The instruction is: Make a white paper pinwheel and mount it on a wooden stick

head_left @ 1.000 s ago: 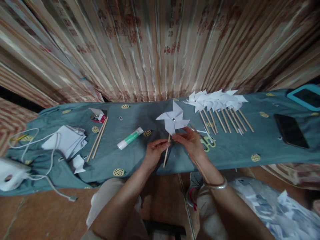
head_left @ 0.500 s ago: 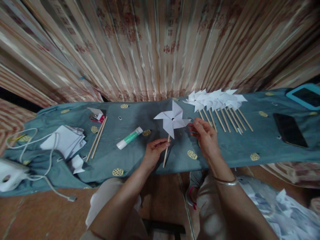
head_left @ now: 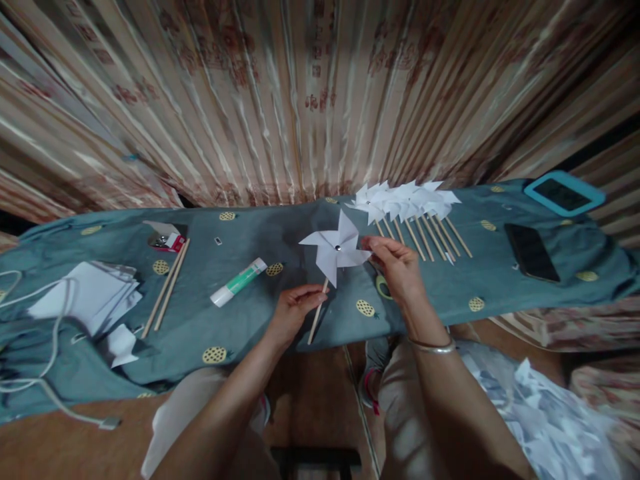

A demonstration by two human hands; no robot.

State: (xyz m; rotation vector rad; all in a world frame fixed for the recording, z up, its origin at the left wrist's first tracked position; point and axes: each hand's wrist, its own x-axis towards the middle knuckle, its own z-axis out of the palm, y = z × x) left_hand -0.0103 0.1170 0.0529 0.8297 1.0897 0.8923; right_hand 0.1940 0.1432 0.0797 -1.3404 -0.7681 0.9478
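Observation:
A white paper pinwheel (head_left: 327, 259) with a shiny pin at its centre is held above the cloth, blades facing up toward me. My left hand (head_left: 295, 310) pinches its wooden stick just below the blades. At the right blade's tip is my right hand (head_left: 397, 263), fingers partly bent and apart from the thumb; whether they touch the paper is hard to tell. Partly behind that hand lies a small green ring-shaped object (head_left: 383, 287). Several finished pinwheels (head_left: 407, 200) overlap in a row at the back right, sticks pointing toward me.
On the patterned green cloth (head_left: 250, 233) lie a glue stick (head_left: 239, 283), two wooden sticks (head_left: 165, 287), an opened small box of pins (head_left: 166, 239), stacked white paper (head_left: 87, 293) and a white cable (head_left: 55, 393). A dark phone (head_left: 531, 252) and a blue-framed device (head_left: 565, 193) are right.
My right hand has come closer to the blade tip, and the pinwheel has turned slightly clockwise. The camera view has shifted right. My left hand keeps its hold on the stick.

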